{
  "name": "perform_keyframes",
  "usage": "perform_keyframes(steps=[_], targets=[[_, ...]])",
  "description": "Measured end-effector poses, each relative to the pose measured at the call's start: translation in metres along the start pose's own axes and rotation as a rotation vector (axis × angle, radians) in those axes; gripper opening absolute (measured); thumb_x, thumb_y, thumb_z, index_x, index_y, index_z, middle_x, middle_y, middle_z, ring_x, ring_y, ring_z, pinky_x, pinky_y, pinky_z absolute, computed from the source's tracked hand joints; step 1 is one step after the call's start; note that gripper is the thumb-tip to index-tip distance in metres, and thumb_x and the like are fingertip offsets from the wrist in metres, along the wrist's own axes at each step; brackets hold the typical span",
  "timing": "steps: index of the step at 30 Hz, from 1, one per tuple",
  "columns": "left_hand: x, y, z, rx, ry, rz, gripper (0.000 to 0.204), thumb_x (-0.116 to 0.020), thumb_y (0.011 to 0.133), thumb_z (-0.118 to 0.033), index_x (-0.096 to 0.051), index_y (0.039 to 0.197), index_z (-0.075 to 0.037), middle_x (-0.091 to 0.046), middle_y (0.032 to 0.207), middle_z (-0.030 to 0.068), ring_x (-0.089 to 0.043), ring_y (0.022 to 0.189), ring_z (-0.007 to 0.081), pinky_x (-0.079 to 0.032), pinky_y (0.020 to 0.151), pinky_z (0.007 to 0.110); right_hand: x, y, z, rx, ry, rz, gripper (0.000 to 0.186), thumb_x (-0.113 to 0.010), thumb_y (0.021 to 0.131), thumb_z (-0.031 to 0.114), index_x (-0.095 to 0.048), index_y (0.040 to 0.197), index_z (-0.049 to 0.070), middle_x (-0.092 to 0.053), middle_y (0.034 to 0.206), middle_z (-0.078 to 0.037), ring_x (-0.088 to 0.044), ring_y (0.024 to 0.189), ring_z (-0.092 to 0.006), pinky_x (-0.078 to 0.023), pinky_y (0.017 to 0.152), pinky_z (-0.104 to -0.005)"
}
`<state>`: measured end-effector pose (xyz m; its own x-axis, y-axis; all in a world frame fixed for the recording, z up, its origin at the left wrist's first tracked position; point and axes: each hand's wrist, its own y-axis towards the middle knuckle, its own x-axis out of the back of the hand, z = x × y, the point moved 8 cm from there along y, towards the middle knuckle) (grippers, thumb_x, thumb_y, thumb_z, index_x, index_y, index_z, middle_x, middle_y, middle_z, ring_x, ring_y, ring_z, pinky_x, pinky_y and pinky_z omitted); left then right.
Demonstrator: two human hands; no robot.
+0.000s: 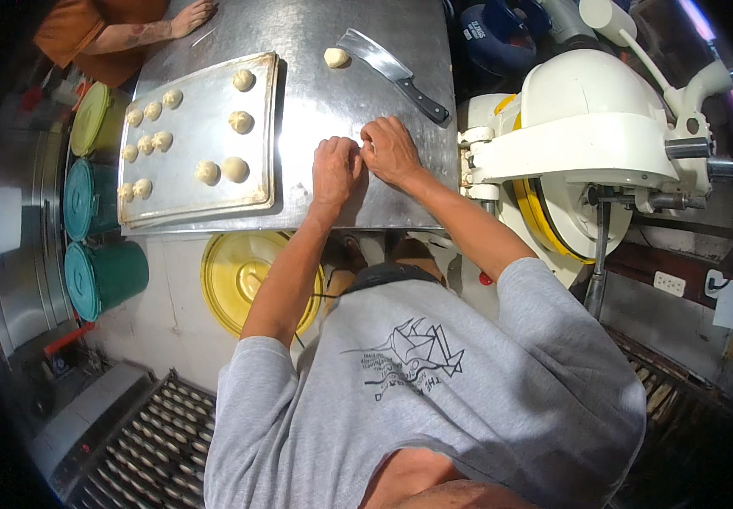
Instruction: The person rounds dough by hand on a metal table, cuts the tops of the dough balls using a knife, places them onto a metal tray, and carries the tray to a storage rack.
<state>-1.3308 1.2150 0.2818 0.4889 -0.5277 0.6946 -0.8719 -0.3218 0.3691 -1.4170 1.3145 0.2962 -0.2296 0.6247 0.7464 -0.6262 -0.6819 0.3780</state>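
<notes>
Head view: the left hand (335, 170) and right hand (389, 150) meet fingertip to fingertip on the steel counter (332, 93), fingers curled in and apparently pinching a small piece of dough between them; the piece itself is hidden under the fingers, so its shape cannot be told. A single dough ball (336, 58) lies well apart at the far side of the counter, just beside the blade of a cleaver (392, 72). To the person's left sits a baking tray (205, 204) carrying shaped dough pieces (234, 169) in loose rows, with bare sheet along its near edge. Another person's hand (190, 17) rests at the far corner. Risks, as judged: the tray's near edge lies close to the counter's lip, so a nudge from the left forearm could push it off; the cleaver lies unguarded near the loose ball, a cut hazard to any hand reaching there; crowded pieces on the tray may stick together.
</notes>
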Motion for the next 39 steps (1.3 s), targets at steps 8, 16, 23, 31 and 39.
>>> perform_keyframes(steps=[8,16,23,31,39], targets=[[0.036,-0.038,0.023,-0.123,0.096,0.17,0.026,-0.073,0.079,-0.002,-0.068,0.104,-0.008,-0.061,0.093,0.0114,-0.058,0.091,0.0331,-0.049,0.083,0.045,0.035,-0.054,-0.022,0.191,-0.016,0.13,0.013,-0.064,0.084,0.012,-0.061,0.096,0.007,-0.059,0.1,-0.013,-0.056,0.096,-0.0352,-0.046,0.089,-0.0486],[0.0,-0.01,0.001,0.04,0.011,0.043,0.029,-0.072,0.082,-0.003,-0.069,0.111,-0.006,-0.064,0.096,0.0135,-0.059,0.095,0.0353,-0.049,0.087,0.044,0.001,-0.016,-0.001,0.077,0.078,0.042,0.01,-0.064,0.087,0.013,-0.062,0.094,0.006,-0.06,0.094,-0.013,-0.056,0.096,-0.035,-0.046,0.088,-0.0467],[0.024,-0.02,0.021,-0.003,0.169,0.162,0.028,-0.073,0.082,-0.005,-0.066,0.108,-0.008,-0.06,0.097,0.0125,-0.057,0.096,0.0341,-0.048,0.088,0.044,0.02,-0.034,-0.014,0.084,-0.147,0.112,0.014,-0.067,0.086,0.017,-0.063,0.095,0.007,-0.063,0.101,-0.01,-0.057,0.1,-0.033,-0.046,0.09,-0.0482],[0.044,-0.036,0.006,0.155,0.006,0.3,0.079,-0.081,0.073,0.002,-0.051,0.145,-0.007,-0.061,0.121,0.0181,-0.057,0.117,0.0378,-0.047,0.105,0.046,0.053,0.012,-0.017,-0.018,0.002,-0.093,0.042,-0.071,0.082,0.005,-0.059,0.122,0.003,-0.061,0.121,-0.021,-0.056,0.113,-0.0399,-0.045,0.101,-0.051],[0.047,-0.02,-0.003,0.098,-0.081,0.289,0.059,-0.085,0.079,-0.008,-0.062,0.133,-0.006,-0.068,0.12,0.0172,-0.06,0.119,0.0371,-0.05,0.103,0.044,0.039,0.059,-0.111,-0.417,-0.297,0.256,0.063,-0.068,0.084,0.009,-0.052,0.143,-0.003,-0.058,0.142,-0.028,-0.053,0.132,-0.045,-0.042,0.115,-0.0474]])
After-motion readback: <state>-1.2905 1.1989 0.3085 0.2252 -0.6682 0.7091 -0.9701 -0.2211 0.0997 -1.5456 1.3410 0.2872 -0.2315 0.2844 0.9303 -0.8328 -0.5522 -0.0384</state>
